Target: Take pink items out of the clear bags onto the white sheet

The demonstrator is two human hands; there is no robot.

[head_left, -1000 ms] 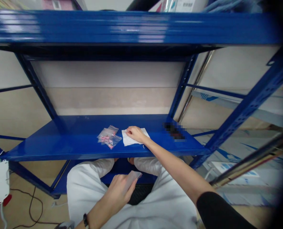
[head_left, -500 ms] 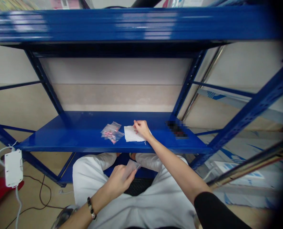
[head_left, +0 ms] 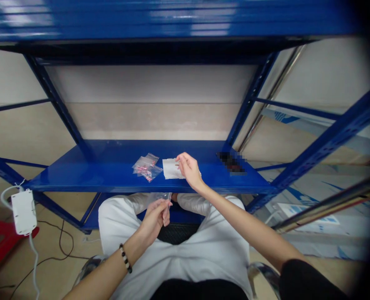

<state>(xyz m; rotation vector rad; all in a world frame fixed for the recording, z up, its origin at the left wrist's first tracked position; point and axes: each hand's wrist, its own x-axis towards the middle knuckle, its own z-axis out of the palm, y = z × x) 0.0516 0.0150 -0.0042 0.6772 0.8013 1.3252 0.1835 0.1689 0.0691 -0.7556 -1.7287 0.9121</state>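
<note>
My left hand is closed round a clear plastic bag in front of the shelf edge, above my lap. Over the right part of a white sheet of paper, my right hand has its fingers pinched together. Whatever they hold is too small to make out, and the hand hides part of the sheet. Left of the paper, several clear zip bags with small red-and-white items inside lie overlapping on the blue shelf.
A dark, blurred-out object lies toward the shelf's right end. The upper shelf beam crosses above my hands. At the left post hangs a white power box on a cable. Wrapped boxes stand at right.
My left hand has turned and lifted the bag toward the shelf edge. The right hand has shifted slightly right over the paper, still pinched. The view has tilted a little downward.
</note>
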